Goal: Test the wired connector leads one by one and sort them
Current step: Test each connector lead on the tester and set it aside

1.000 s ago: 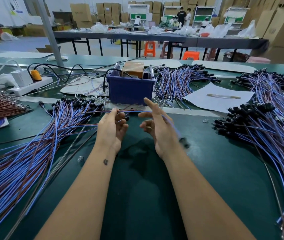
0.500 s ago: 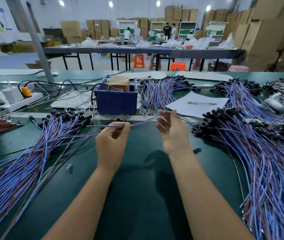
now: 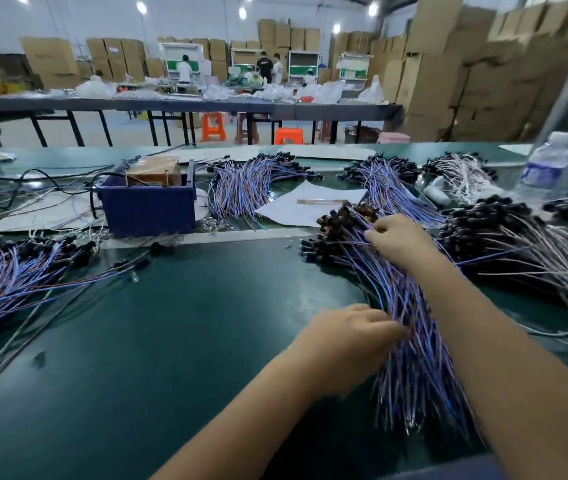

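The likeliest slip here is a tangle: the leads in the right-hand bundle (image 3: pixel 410 327) lie packed and crossed, so pulling on one could drag its neighbours out with it, or the wrong lead could come away and the tested and untested piles get mixed. A second risk is that the black connector heads (image 3: pixel 341 237) at the far end snag on each other when a wire is drawn toward the near edge. Both hands are in that bundle of blue-and-brown wires, which runs from the connector heads near the white paper sheet (image 3: pixel 310 206) down toward the near right of the green table (image 3: pixel 185 341). The right hand (image 3: pixel 402 242) rests on the far part of the bundle, just behind the heads, its fingers curled down among the wires — whether they pinch a single lead I cannot tell, since the tips are buried and blurred. The left hand (image 3: pixel 348 337) sits at the bundle's near-left edge, fingers bent with their tips touching the wires; a grip on one strand cannot be made out either. The blue bin (image 3: pixel 147 211) stands well apart on the far left, and another pile of leads (image 3: pixel 22 271) lies at the left.
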